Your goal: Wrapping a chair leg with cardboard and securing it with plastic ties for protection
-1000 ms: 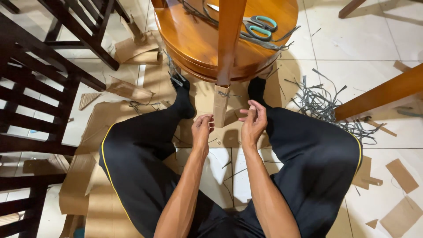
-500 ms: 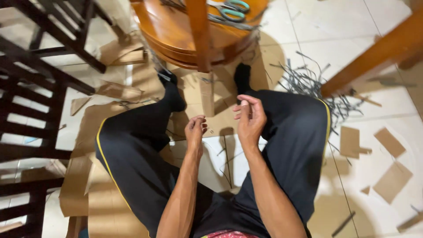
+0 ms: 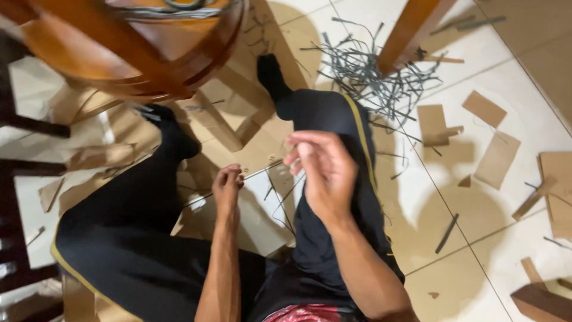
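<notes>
I sit on the floor with my legs in black trousers spread apart. My left hand (image 3: 228, 186) is pinched on one end of a thin grey strip (image 3: 262, 171). The strip runs up and right to the fingertips of my right hand (image 3: 320, 170), which is raised over my right thigh with its fingers curled. Just beyond the hands, a wooden table leg wrapped in cardboard (image 3: 221, 125) slants down from the overturned round wooden tabletop (image 3: 107, 56). The picture is blurred by motion.
A tangle of grey strips (image 3: 369, 74) lies by another wooden leg (image 3: 412, 27) at the top right. Cut cardboard pieces (image 3: 497, 158) are scattered on the tiled floor to the right. Flat cardboard sheets (image 3: 89, 158) and a dark chair frame (image 3: 24, 125) are on the left.
The view has swung right and tilted. Both hands have drawn back from the cardboard-wrapped leg, and the right hand has risen closer to the camera. A grey strip now shows between the hands.
</notes>
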